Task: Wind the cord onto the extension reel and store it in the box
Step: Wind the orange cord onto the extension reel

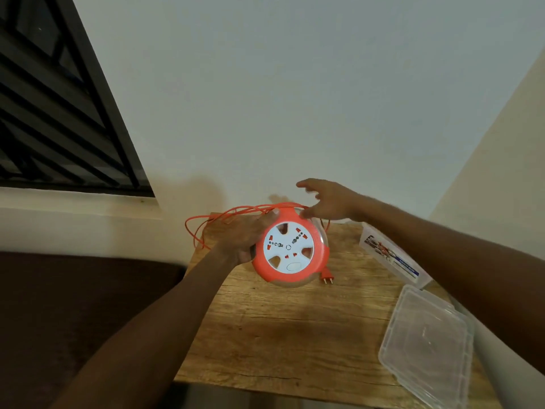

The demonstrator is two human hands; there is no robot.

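An orange extension reel (290, 249) with a white socket face is held tilted above the wooden table (295, 335). My left hand (247, 234) grips its left rim, thumb on the top edge. Loose orange cord (203, 225) loops off the reel's top toward the left, past the table's edge. The orange plug (415, 277) hangs at the reel's lower right. My right hand (327, 202) hovers just behind the reel's top, fingers spread and blurred, holding nothing that I can see. The clear plastic box (392, 255) stands at the right.
The box's clear lid (427, 346) lies at the table's front right corner. A white wall stands close behind the table. A dark barred window (59, 113) is at the upper left, and a dark brown surface (73, 305) lies left of the table.
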